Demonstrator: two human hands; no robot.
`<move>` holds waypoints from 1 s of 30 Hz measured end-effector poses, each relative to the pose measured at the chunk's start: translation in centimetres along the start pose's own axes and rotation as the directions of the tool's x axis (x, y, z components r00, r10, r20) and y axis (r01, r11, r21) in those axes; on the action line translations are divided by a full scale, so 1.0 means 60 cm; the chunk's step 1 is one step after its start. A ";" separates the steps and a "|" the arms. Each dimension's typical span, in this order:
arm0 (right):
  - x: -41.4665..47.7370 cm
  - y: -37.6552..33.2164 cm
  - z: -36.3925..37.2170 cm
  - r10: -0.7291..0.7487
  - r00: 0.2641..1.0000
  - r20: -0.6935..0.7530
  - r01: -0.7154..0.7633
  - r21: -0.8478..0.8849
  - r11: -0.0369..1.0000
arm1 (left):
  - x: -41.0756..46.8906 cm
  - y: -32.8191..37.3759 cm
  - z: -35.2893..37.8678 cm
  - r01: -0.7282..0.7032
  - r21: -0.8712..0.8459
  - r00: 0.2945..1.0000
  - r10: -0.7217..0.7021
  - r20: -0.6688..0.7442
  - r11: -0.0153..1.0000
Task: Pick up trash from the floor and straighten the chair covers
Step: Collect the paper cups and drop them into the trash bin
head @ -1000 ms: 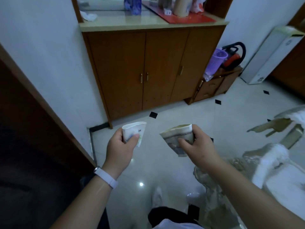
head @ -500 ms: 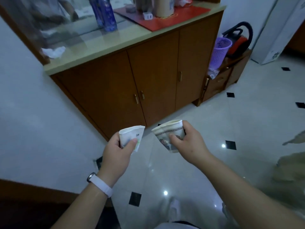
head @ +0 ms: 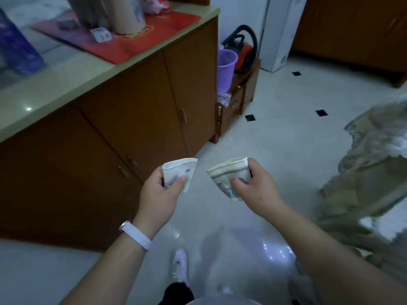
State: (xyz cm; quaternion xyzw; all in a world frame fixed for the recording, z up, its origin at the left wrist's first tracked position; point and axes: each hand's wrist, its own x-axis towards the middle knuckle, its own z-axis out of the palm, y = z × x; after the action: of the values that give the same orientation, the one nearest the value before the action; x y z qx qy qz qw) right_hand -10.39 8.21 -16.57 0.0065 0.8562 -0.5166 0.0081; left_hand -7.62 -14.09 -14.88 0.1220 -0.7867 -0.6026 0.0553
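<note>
My left hand (head: 159, 194) grips a squashed white paper cup (head: 179, 170) with faint print. My right hand (head: 255, 188) grips a second flattened paper cup (head: 229, 175), beige with a brownish picture on it. Both cups are held at waist height above the pale tiled floor (head: 286, 137), a short gap between them. A chair with a patterned greenish cover (head: 372, 172) stands at the right edge, blurred and partly cut off.
A brown wooden cabinet (head: 136, 119) with a pale top runs along the left, carrying a red mat (head: 123, 38) and containers. Beyond it a purple basket (head: 226, 67) sits on a low drawer unit beside a red vacuum cleaner (head: 244, 53). A white box (head: 279, 34) leans at the back.
The view has swung right and moved along the cabinet toward the purple basket. Both hands keep hold of their cups in much the same pose.
</note>
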 end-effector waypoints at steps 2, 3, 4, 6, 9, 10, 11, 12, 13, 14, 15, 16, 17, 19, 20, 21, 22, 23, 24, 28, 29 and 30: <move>0.030 -0.005 0.007 0.025 0.999 -0.033 -0.026 -0.007 1.000 | 0.056 -0.006 0.011 -0.004 -0.029 0.999 0.005 0.046 1.000; 0.048 -0.010 0.010 0.035 0.998 -0.058 -0.037 -0.022 0.999 | 0.085 -0.008 0.017 -0.003 -0.055 0.997 0.007 0.077 0.998; 0.068 -0.015 0.013 0.043 0.995 -0.090 -0.046 -0.038 0.998 | 0.114 -0.009 0.021 0.004 -0.086 0.993 0.006 0.118 0.996; 0.108 -0.030 0.018 0.063 0.987 -0.151 -0.072 -0.058 0.996 | 0.173 -0.005 0.026 0.012 -0.121 0.981 0.012 0.196 0.993; 0.170 -0.058 0.023 0.090 0.968 -0.233 -0.114 -0.091 0.989 | 0.268 0.015 0.028 -0.043 -0.151 0.966 0.080 0.244 0.988; 0.191 -0.068 0.023 0.090 0.962 -0.256 -0.120 -0.105 0.987 | 0.299 0.022 0.030 -0.053 -0.156 0.962 0.092 0.256 0.986; 0.209 -0.077 0.022 0.089 0.954 -0.287 -0.127 -0.118 0.985 | 0.329 0.030 0.035 -0.058 -0.163 0.956 0.102 0.277 0.985; 0.225 -0.083 0.020 0.092 0.941 -0.324 -0.139 -0.127 0.982 | 0.355 0.038 0.043 -0.058 -0.170 0.945 0.109 0.307 0.984; 0.237 -0.084 0.017 0.105 0.927 -0.360 -0.160 -0.128 0.979 | 0.379 0.043 0.053 -0.053 -0.173 0.934 0.110 0.340 0.984; 0.247 -0.081 0.013 0.126 0.911 -0.393 -0.187 -0.121 0.975 | 0.399 0.047 0.065 -0.050 -0.171 0.922 0.111 0.371 0.984; 0.254 -0.074 0.008 0.150 0.893 -0.424 -0.214 -0.108 0.971 | 0.416 0.050 0.079 -0.053 -0.171 0.910 0.119 0.398 0.984; 0.261 -0.065 0.003 0.173 0.875 -0.453 -0.240 -0.094 0.966 | 0.433 0.054 0.094 -0.059 -0.175 0.897 0.129 0.422 0.983; 0.269 -0.055 -0.004 0.194 0.856 -0.478 -0.265 -0.084 0.961 | 0.448 0.058 0.109 -0.059 -0.181 0.886 0.135 0.444 0.982; 0.289 -0.033 -0.023 0.226 0.823 -0.521 -0.299 -0.058 0.952 | 0.479 0.063 0.144 -0.063 -0.188 0.860 0.150 0.488 0.980; 0.301 -0.021 -0.034 0.232 0.806 -0.544 -0.301 -0.039 0.953 | 0.495 0.064 0.164 -0.074 -0.185 0.848 0.160 0.505 0.980; 0.314 -0.007 -0.046 0.237 0.789 -0.567 -0.301 -0.021 0.953 | 0.511 0.065 0.184 -0.085 -0.179 0.841 0.167 0.515 0.980; 0.328 0.007 -0.057 0.245 0.773 -0.585 -0.309 -0.009 0.951 | 0.528 0.065 0.205 -0.093 -0.170 0.836 0.170 0.522 0.981; 0.343 0.023 -0.070 0.261 0.760 -0.595 -0.324 0.001 0.946 | 0.545 0.066 0.228 -0.096 -0.161 0.833 0.168 0.527 0.982; 0.358 0.040 -0.084 0.277 0.750 -0.601 -0.337 0.013 0.941 | 0.563 0.068 0.252 -0.099 -0.151 0.830 0.165 0.532 0.984; 0.438 0.108 -0.159 0.317 0.725 -0.611 -0.339 0.085 0.937 | 0.632 0.093 0.358 -0.171 -0.112 0.820 0.204 0.534 0.979; 0.458 0.122 -0.182 0.335 0.718 -0.609 -0.335 0.119 0.935 | 0.648 0.104 0.387 -0.185 -0.095 0.819 0.207 0.536 0.978; 0.478 0.136 -0.205 0.353 0.714 -0.604 -0.334 0.148 0.931 | 0.662 0.117 0.418 -0.195 -0.078 0.817 0.206 0.539 0.978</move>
State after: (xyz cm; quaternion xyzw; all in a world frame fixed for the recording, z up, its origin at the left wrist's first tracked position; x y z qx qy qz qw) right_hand -39.00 23.00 -18.66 0.3350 0.7869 -0.4865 -0.1786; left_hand -52.66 0.77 -17.20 -0.1383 -0.7725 -0.6107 -0.1059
